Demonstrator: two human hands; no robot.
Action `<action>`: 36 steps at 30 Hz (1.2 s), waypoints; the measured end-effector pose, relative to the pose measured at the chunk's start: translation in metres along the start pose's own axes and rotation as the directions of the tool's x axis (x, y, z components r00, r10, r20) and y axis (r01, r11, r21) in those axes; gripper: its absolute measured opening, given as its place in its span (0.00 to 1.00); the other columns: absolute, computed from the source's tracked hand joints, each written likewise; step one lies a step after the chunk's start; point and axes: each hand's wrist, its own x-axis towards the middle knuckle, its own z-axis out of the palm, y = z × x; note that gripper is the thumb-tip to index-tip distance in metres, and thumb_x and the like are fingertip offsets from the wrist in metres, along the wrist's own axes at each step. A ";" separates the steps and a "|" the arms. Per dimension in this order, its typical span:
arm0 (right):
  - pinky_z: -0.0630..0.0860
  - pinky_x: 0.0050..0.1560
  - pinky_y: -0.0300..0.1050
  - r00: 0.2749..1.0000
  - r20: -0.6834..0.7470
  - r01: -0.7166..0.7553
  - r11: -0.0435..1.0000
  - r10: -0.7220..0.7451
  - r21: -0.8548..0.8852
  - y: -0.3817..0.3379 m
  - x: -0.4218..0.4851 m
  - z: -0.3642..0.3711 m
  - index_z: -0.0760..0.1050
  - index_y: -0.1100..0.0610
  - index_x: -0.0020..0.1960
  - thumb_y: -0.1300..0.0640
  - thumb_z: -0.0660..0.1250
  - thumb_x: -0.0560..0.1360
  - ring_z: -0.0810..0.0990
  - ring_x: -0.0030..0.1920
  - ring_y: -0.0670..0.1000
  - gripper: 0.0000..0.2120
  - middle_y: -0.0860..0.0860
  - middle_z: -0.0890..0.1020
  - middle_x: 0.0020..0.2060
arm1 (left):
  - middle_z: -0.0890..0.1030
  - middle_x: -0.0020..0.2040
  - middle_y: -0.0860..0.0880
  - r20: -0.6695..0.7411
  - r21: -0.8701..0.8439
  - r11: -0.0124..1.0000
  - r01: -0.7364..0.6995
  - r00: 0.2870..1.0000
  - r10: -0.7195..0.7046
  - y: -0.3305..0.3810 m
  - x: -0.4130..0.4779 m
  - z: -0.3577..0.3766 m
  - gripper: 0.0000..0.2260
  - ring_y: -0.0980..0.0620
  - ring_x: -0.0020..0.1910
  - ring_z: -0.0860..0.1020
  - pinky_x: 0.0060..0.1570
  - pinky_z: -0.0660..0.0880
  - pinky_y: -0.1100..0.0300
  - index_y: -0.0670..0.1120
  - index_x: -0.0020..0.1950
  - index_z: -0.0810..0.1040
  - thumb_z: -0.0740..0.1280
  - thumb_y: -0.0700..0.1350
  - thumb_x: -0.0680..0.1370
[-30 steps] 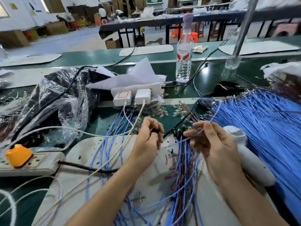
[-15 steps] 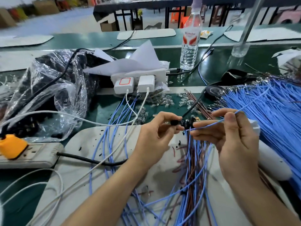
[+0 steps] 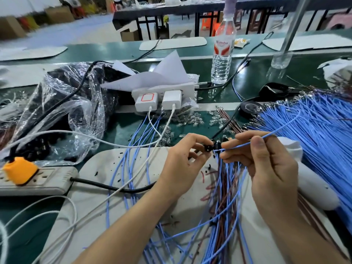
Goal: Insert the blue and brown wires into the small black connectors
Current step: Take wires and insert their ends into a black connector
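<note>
Currently mid-insertion, I'd say. Left hand (image 3: 182, 162) pinches black connector (image 3: 208, 148) above far edge of the mat (image 3: 106, 168); right hand (image 3: 266, 168) pinches blue wire (image 3: 243, 144), tip at the connector. Next: align tip with hole, push straight.

My green bench (image 3: 255, 86) carries a grey mat (image 3: 106, 162), 1 power strip (image 3: 47, 180), 1 water bottle (image 3: 222, 60) — and heaped blue wires (image 3: 314, 134).
</note>
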 end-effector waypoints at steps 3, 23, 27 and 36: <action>0.79 0.42 0.40 1.000 0.013 -0.008 1.000 0.008 0.004 0.001 0.000 0.000 0.74 0.61 0.49 0.56 0.54 0.80 0.84 0.39 0.54 0.12 0.56 0.83 0.40 | 0.79 0.46 0.56 0.007 0.006 1.000 0.010 1.000 -0.010 -0.002 -0.001 0.001 0.12 0.58 0.47 0.78 0.45 0.75 0.66 0.50 0.50 0.76 0.69 0.34 0.75; 0.77 0.37 0.38 0.993 0.010 -0.115 0.991 0.116 -0.068 0.008 0.007 -0.003 0.80 0.53 0.52 0.54 0.61 0.75 0.78 0.35 0.49 0.11 0.56 0.82 0.44 | 0.80 0.48 0.52 0.010 0.148 0.982 -0.118 0.993 0.118 -0.006 -0.001 0.002 0.11 0.59 0.49 0.77 0.50 0.70 0.70 0.45 0.55 0.82 0.72 0.37 0.73; 0.79 0.37 0.38 0.990 -0.016 -0.142 0.989 0.142 -0.039 0.009 0.009 -0.003 0.80 0.55 0.52 0.53 0.61 0.74 0.79 0.35 0.49 0.12 0.55 0.83 0.44 | 0.81 0.48 0.51 0.034 0.168 0.977 -0.131 0.991 0.127 -0.004 -0.002 0.003 0.12 0.57 0.48 0.78 0.51 0.72 0.68 0.45 0.56 0.82 0.72 0.39 0.73; 0.72 0.28 0.35 0.961 0.081 -0.249 0.955 0.264 -0.160 0.018 0.009 -0.007 0.84 0.48 0.47 0.51 0.64 0.72 0.73 0.25 0.48 0.10 0.57 0.77 0.27 | 0.80 0.43 0.57 -0.006 0.054 0.996 -0.071 0.997 0.071 0.001 -0.003 0.002 0.13 0.61 0.44 0.79 0.48 0.74 0.62 0.51 0.50 0.72 0.73 0.41 0.72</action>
